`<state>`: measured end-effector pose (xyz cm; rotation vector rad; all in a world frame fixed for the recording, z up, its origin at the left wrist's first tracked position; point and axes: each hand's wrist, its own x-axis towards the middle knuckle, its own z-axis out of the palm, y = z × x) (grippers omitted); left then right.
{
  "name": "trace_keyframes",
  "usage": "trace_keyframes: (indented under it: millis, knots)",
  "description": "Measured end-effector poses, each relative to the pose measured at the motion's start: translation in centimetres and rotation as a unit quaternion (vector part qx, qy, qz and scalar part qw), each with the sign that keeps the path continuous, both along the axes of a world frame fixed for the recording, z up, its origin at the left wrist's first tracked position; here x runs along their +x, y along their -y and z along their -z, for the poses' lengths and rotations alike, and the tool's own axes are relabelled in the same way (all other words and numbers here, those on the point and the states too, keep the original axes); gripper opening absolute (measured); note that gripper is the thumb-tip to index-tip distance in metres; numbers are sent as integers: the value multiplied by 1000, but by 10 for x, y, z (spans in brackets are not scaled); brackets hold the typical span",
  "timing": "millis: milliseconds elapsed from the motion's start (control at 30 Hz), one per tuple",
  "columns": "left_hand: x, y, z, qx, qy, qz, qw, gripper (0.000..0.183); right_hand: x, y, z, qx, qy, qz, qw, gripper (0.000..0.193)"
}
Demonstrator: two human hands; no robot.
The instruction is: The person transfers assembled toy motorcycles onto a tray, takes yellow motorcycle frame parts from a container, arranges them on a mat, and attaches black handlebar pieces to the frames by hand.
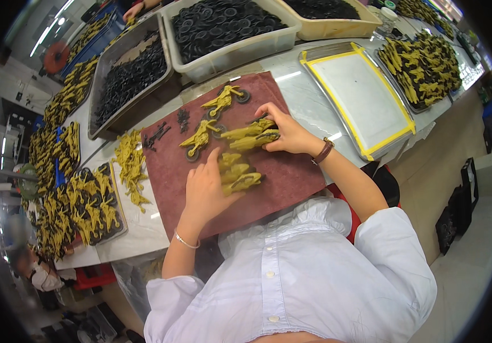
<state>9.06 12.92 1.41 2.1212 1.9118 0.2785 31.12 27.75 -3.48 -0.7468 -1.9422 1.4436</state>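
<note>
My right hand (290, 132) has its thumb and fingers closed round the ends of several yellow toy motorcycles (249, 137) with dark parts, bunched side by side. Just nearer to me, my left hand (205, 186) grips another bunch of yellow toy motorcycles (237, 171) between thumb and fingers; motion blurs this bunch. Both bunches are over a dark red mat (292, 177). Beyond them on the mat lie two toy motorcycles with black wheels, one farther back (223, 102) and one nearer (199, 137).
Small black parts (156, 136) and a heap of yellow pieces (130, 163) lie left. Behind stand bins of black parts (133, 77), black wheels (223, 28) and more black pieces (320, 8). A yellow-taped tray (360, 94) and a loaded tray (420, 68) are right; yellow-black toys (94, 208) fill trays left.
</note>
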Motion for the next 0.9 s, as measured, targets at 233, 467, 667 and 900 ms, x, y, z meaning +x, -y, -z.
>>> trace_keyframes:
  millis: [233,467,667,900]
  knots:
    - [14,-2,-10,96,7,56,994,82,59,-5,-25,86,51,17,995,58]
    - [52,-42,-20,118,32,101,987,85,178,-57,-53,130,68,158,977,61]
    - [94,-95,-18,134,65,154,977,82,285,-124,-28,88,109,217,966,66]
    - [158,-162,-11,114,241,198,943,73,297,-160,-16,87,220,209,949,75]
